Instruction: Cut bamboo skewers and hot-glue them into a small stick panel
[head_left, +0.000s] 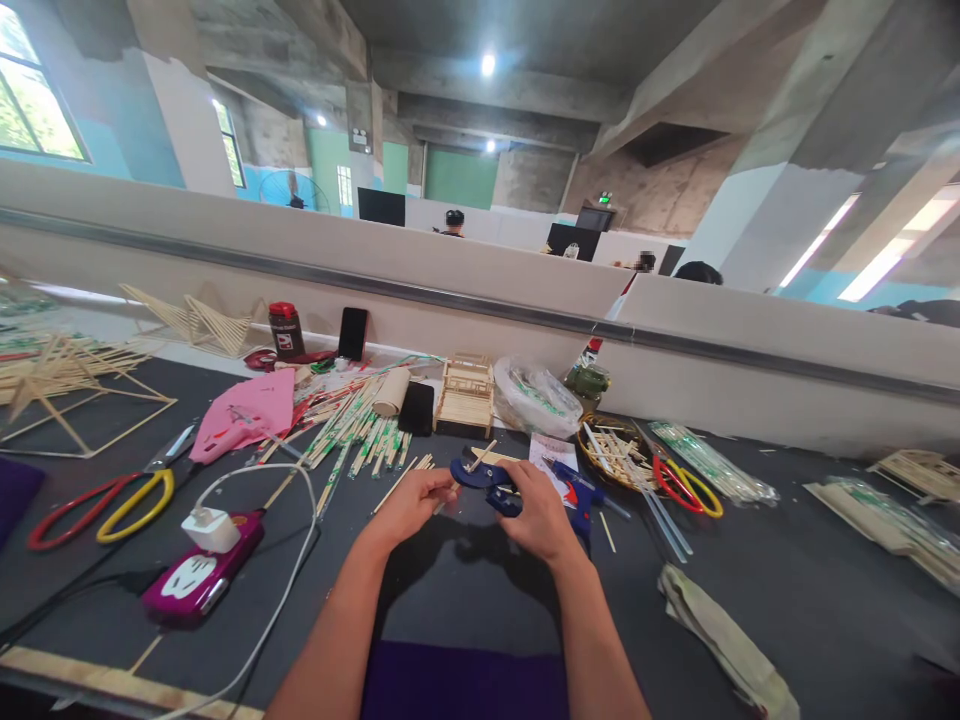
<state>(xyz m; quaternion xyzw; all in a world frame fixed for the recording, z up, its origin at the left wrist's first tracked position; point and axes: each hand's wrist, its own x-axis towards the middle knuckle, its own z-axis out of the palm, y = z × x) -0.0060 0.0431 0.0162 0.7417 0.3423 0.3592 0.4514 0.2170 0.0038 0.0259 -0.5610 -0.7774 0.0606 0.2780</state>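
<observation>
My right hand (536,510) is closed around a dark blue hand tool (474,472) with a rounded head, which looks like a cutter. My left hand (415,503) has its thumb and fingers pinched together just left of the tool. A thin wooden stick (481,456) crosses the tool's head at a slant and appears to run down to the left fingertips, partly hidden by the tool. Right behind my right hand lies a blue glue gun (583,500). Loose chopsticks (379,440), several in green-printed wrappers, are spread beyond my left hand.
A small wooden stick model (465,395) stands at the back beside a black phone (417,408). A basket of stick pieces (619,455) and red-yellow scissors (690,487) lie right. At left are larger scissors (135,505), a purple power strip (199,575) and its white cable (306,545).
</observation>
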